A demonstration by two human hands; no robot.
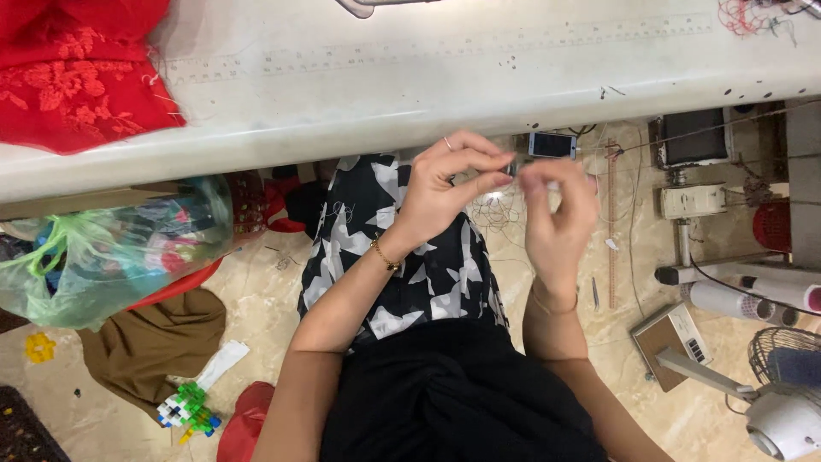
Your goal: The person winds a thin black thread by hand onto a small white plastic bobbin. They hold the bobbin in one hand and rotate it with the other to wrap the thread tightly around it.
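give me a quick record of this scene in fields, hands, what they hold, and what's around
view: head camera looking down past a table edge to the lap and floor
left hand: raised over the lap, fingertips pinched on a small dark thing, too small to identify
right hand: raised beside it, fingertips at the same thing
wrists: bracelet on the left
table: white, red lace fabric at its corner
floor: green plastic bag, brown cloth, thread cones, fan
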